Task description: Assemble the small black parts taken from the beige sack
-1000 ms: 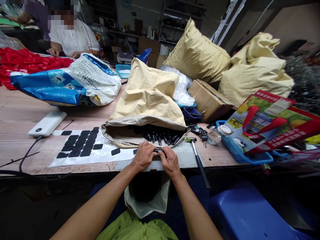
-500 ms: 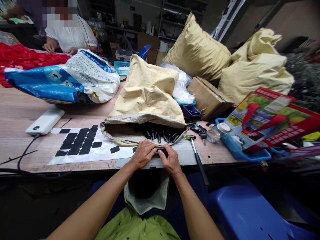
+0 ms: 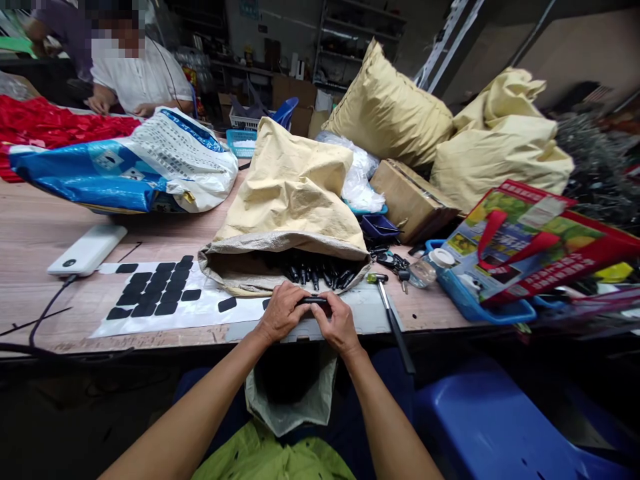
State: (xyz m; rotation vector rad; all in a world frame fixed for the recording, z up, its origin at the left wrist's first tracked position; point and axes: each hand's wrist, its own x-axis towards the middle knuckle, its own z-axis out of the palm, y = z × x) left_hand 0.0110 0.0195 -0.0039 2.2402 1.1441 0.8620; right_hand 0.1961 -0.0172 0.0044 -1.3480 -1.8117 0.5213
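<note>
Between my left hand [image 3: 284,312] and my right hand [image 3: 338,321] lies a slim black rod-like piece [image 3: 314,301], gripped at both ends by fingers and thumbs. Its exact kind is too small to make out. Just beyond my fingers, a beige cloth sack [image 3: 295,193] lies with its mouth toward me, and several similar black pieces [image 3: 315,275] show inside. Under my hands is a grey plate [image 3: 367,313] at the table edge. Below, an upright pale sack [image 3: 287,417] stands with its mouth gaping and a dark interior.
Left are a white sheet with black rounded patches [image 3: 155,287], a white power bank [image 3: 87,250] and a blue-white bag [image 3: 100,170]. A hammer [image 3: 393,320] overhangs the edge at right, near a jar [image 3: 425,270] and blue basket [image 3: 465,293]. Another person [image 3: 145,80] sits across.
The black piece shows more between my hands now, and my thumbs sit closer together beneath it. The whole view has shifted slightly; both hands keep their hold.
</note>
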